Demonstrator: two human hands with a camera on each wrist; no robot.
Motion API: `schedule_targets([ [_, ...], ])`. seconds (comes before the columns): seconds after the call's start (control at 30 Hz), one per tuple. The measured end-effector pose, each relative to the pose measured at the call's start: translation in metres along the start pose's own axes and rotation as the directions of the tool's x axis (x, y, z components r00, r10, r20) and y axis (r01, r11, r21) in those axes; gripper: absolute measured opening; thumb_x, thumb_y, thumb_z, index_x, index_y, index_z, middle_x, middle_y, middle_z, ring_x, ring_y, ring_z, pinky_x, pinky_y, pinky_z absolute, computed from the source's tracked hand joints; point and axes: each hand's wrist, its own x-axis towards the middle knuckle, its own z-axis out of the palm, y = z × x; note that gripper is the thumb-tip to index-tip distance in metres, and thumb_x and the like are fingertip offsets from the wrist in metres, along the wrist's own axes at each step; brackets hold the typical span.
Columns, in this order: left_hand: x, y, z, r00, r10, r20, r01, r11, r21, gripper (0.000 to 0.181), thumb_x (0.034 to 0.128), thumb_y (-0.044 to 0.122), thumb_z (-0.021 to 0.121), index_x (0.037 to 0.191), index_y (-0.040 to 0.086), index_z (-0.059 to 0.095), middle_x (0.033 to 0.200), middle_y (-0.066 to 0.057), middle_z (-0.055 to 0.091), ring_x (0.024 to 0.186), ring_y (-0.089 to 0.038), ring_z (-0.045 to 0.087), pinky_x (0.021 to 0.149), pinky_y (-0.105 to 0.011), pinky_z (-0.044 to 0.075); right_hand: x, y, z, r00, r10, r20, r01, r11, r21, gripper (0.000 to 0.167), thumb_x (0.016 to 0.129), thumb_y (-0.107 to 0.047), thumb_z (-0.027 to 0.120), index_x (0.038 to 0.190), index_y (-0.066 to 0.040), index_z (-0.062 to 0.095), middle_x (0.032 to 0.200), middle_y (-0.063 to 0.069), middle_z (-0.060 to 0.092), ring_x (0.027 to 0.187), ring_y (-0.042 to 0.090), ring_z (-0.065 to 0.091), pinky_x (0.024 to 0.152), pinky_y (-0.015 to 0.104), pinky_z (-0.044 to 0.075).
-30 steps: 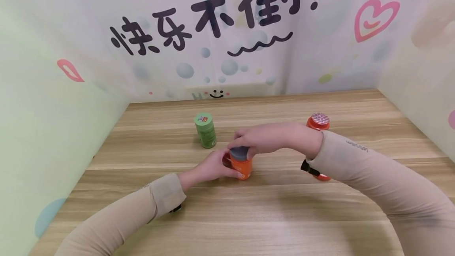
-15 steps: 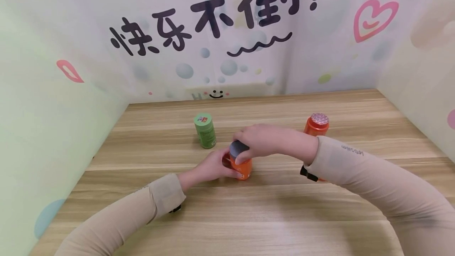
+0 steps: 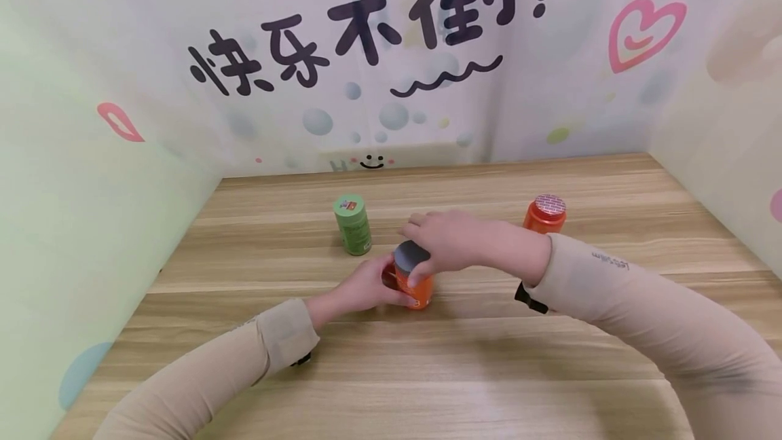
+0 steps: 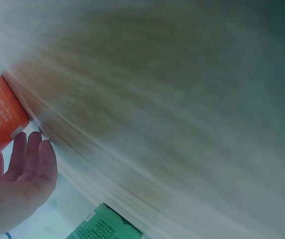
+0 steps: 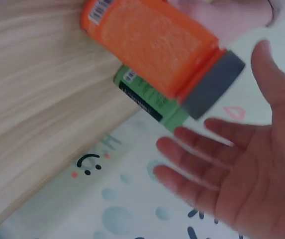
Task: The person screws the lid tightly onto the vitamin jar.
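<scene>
An orange bottle [image 3: 415, 289] with a dark grey lid [image 3: 411, 257] stands upright on the wooden table. Around its body curl the fingers and thumb of my left hand [image 3: 366, 284], holding it from the left. My right hand [image 3: 449, 241] is over and to the right of the lid; the right wrist view shows this hand [image 5: 241, 164] spread apart from the grey lid [image 5: 213, 84], fingers extended and nothing in it. In the left wrist view the fingers of my left hand [image 4: 25, 179] lie against the orange bottle [image 4: 0, 117].
A green canister [image 3: 354, 226] stands behind and left of the orange bottle. To the right, a red-orange jar [image 3: 545, 214] with a patterned lid stands behind my right forearm. Printed cloth walls [image 3: 427, 121] border the wooden table [image 3: 391, 386].
My right fingers have come off the grey lid and spread, and the hand has shifted slightly right. The left hand keeps its hold on the bottle.
</scene>
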Motion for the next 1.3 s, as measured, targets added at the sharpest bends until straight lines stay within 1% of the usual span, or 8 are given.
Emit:
schedule_targets([
  [0.07,0.000,0.000,0.000,1.000,0.003,-0.002,-0.003,1.000,0.008,0.059,0.0725,0.020,0.078,0.123,0.008,0.050,0.112,-0.003,0.061,0.096,-0.015,0.056,0.085,-0.028,0.046,-0.002,0.005,-0.006,0.996,-0.086,0.040,0.083,0.994,0.069,0.067,0.079,-0.037,0.069,0.134,-0.007,0.043,0.134,0.011,0.044,0.110,0.023,0.052,0.088,0.035,0.046],
  [0.17,0.000,-0.001,0.000,1.000,0.005,0.003,-0.005,1.000,0.003,0.060,0.0727,0.020,0.078,0.125,0.008,0.050,0.113,-0.004,0.060,0.097,-0.016,0.056,0.085,-0.028,0.047,-0.004,0.012,-0.011,0.969,-0.229,0.089,0.213,0.964,0.157,0.060,0.081,-0.013,0.069,0.135,-0.010,0.044,0.144,0.011,0.034,0.126,0.026,0.041,0.100,0.038,0.038],
  [0.3,0.000,-0.001,0.000,1.000,-0.006,0.011,0.006,1.000,-0.007,0.061,0.0733,0.021,0.077,0.126,0.008,0.049,0.114,-0.004,0.060,0.097,-0.016,0.056,0.085,-0.029,0.047,-0.006,0.016,-0.014,0.932,-0.347,0.105,0.325,0.928,0.185,0.053,0.082,0.004,0.063,0.131,-0.013,0.051,0.143,0.012,0.037,0.129,0.028,0.039,0.101,0.040,0.038],
  [0.43,0.000,0.000,0.000,1.000,-0.006,0.007,0.006,1.000,-0.006,0.063,0.0732,0.022,0.078,0.127,0.008,0.048,0.115,-0.005,0.059,0.099,-0.017,0.055,0.086,-0.030,0.047,-0.006,0.016,-0.013,0.926,-0.370,0.078,0.351,0.918,0.186,0.048,0.082,0.008,0.060,0.126,-0.010,0.056,0.136,0.015,0.045,0.122,0.030,0.046,0.096,0.038,0.043],
  [0.67,0.000,0.000,0.000,1.000,-0.018,0.003,0.018,1.000,-0.004,0.061,0.0732,0.021,0.077,0.126,0.009,0.049,0.114,-0.004,0.060,0.098,-0.016,0.056,0.086,-0.029,0.047,-0.004,0.011,-0.014,0.942,-0.326,0.075,0.313,0.938,0.150,0.047,0.082,0.005,0.062,0.126,-0.010,0.056,0.130,0.012,0.051,0.116,0.027,0.051,0.094,0.036,0.044],
  [0.87,0.000,-0.001,0.000,1.000,-0.003,0.006,0.003,1.000,-0.004,0.060,0.0732,0.020,0.077,0.125,0.009,0.049,0.114,-0.004,0.060,0.097,-0.016,0.056,0.085,-0.028,0.046,-0.003,0.007,-0.013,0.968,-0.227,0.110,0.213,0.969,0.125,0.044,0.084,-0.007,0.064,0.127,-0.014,0.054,0.114,0.004,0.054,0.096,0.018,0.054,0.085,0.030,0.047],
  [1.03,0.000,-0.001,-0.001,1.000,0.019,0.006,-0.019,1.000,0.005,0.061,0.0736,0.020,0.077,0.126,0.010,0.049,0.114,-0.004,0.060,0.098,-0.016,0.055,0.085,-0.028,0.046,0.000,0.004,-0.010,0.984,-0.155,0.091,0.145,0.984,0.102,0.041,0.085,-0.018,0.065,0.123,-0.010,0.054,0.107,0.004,0.054,0.088,0.016,0.054,0.079,0.029,0.047],
  [1.3,0.001,-0.002,0.000,1.000,0.009,-0.002,-0.009,1.000,0.016,0.059,0.0732,0.020,0.077,0.125,0.009,0.050,0.113,-0.003,0.062,0.095,-0.014,0.057,0.084,-0.027,0.047,0.005,0.001,-0.004,0.999,-0.031,0.028,0.030,0.999,0.041,0.040,0.082,-0.044,0.065,0.095,-0.007,0.056,0.080,0.000,0.053,0.068,0.014,0.050,0.058,0.023,0.040],
])
